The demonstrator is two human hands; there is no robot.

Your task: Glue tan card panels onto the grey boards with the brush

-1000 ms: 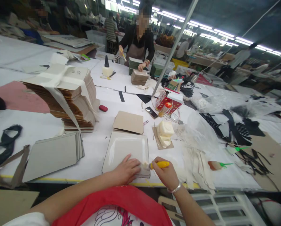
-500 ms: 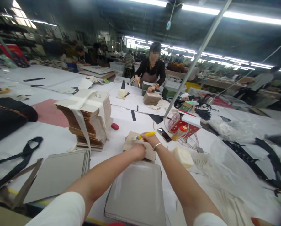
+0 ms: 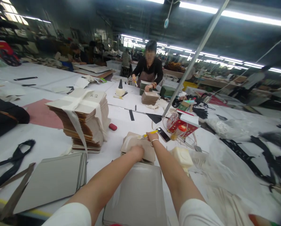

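Observation:
My right hand [image 3: 152, 136] is closed round a yellow-handled brush [image 3: 147, 135], whose bristles touch the top of a small stack of beige pieces [image 3: 132, 140]. A pale wet-looking streak shows on the stack's left part. My left hand [image 3: 137, 152] rests on the front of the same stack; its fingers point down and are too small and turned away to read. Nearer to me, between my forearms, lies a stack of grey boards [image 3: 140, 191]. A cream block-shaped container [image 3: 182, 157] sits right of my right wrist.
A tall tied stack [image 3: 84, 116] stands at the left, with grey boards [image 3: 51, 175] before it. A red case [image 3: 112, 126], a phone [image 3: 163, 134] and a red box [image 3: 175, 124] lie beyond. Across the table a person [image 3: 150, 67] holds a brush. Plastic sheeting [image 3: 232, 160] covers the right.
The brush and my right hand have shifted slightly rightward over the stack, and a pale streak now shows on it. My left hand stays on the stack. The view has moved a little.

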